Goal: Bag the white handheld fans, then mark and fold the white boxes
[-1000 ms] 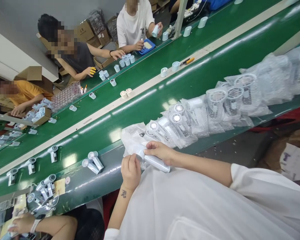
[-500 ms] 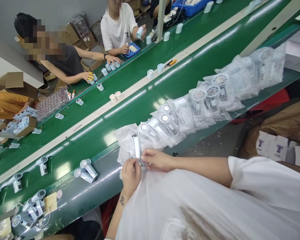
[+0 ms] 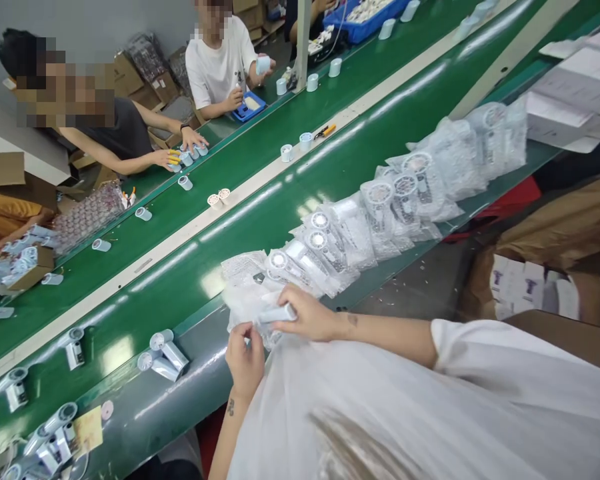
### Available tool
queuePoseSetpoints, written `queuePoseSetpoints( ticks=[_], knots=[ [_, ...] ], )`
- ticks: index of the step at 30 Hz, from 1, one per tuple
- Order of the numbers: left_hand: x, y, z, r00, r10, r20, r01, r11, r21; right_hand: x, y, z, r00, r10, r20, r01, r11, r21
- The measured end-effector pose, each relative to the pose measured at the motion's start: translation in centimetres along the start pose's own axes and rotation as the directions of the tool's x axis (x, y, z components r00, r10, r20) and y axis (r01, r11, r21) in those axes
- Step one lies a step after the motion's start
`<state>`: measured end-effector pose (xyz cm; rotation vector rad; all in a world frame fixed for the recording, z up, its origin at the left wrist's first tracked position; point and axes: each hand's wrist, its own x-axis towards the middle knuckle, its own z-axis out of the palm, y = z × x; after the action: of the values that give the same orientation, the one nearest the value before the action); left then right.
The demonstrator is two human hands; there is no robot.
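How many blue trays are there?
2: one in front of the white-shirted co-worker across the belt; one at the picture's top edge, right of the post. Others may be hidden.

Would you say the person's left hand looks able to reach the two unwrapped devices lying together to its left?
Probably yes: nothing visible stands between the left hand and the two unwrapped devices to its left, though the hand seems occupied beside the plastic bag.
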<state>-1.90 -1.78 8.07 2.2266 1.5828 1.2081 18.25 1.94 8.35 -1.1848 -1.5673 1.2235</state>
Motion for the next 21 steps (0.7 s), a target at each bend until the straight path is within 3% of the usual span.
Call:
queuePoseSetpoints(
  ticks=[2, 3, 6, 9, 11, 15, 18, 21],
  knots=[
    [1.0, 0.1, -0.2, 1.000, -0.015, -0.008, 0.015, 0.999, -0.043, -0.4, -0.4, 0.7, 0.977, -0.211, 0.008, 0.210, 0.966, -0.151],
    [1.5, 0.1, -0.3, 1.000, -0.029, 0.001, 0.029, 0.997, -0.067, -0.5, -0.6, 0.8, 0.968, -0.249, 0.041, 0.252, 0.952, -0.172],
    [2.5, 0.0, -0.6, 0.990, -0.143, -0.014, 0.141, 0.985, -0.103, -0.7, -0.9, 0.5, 0.963, -0.232, 0.139, 0.251, 0.958, -0.139],
    [2.7, 0.1, -0.6, 0.984, -0.092, 0.150, 0.115, 0.981, -0.154, -1.0, -0.7, 0.0, 0.953, -0.266, 0.145, 0.285, 0.949, -0.135],
    [2.6, 0.5, -0.6, 0.976, -0.075, 0.205, 0.114, 0.975, -0.188, -1.3, -0.3, 0.0, 0.922, -0.362, 0.136, 0.382, 0.907, -0.175],
    [3.3, 1.5, -0.4, 0.984, -0.072, 0.161, 0.115, 0.955, -0.273, -1.3, 0.1, 0.1, 0.844, -0.494, 0.207, 0.529, 0.831, -0.172],
    [4.4, 2.0, -0.4, 0.975, 0.027, 0.219, 0.052, 0.937, -0.346, -0.9, -0.4, -0.4, 0.897, -0.411, 0.162, 0.424, 0.904, -0.057],
    [4.7, 2.2, -0.3, 0.983, 0.068, 0.171, -0.014, 0.955, -0.295, -0.8, -1.2, -0.8, 0.965, -0.195, 0.176, 0.173, 0.976, 0.133]
  ],
)
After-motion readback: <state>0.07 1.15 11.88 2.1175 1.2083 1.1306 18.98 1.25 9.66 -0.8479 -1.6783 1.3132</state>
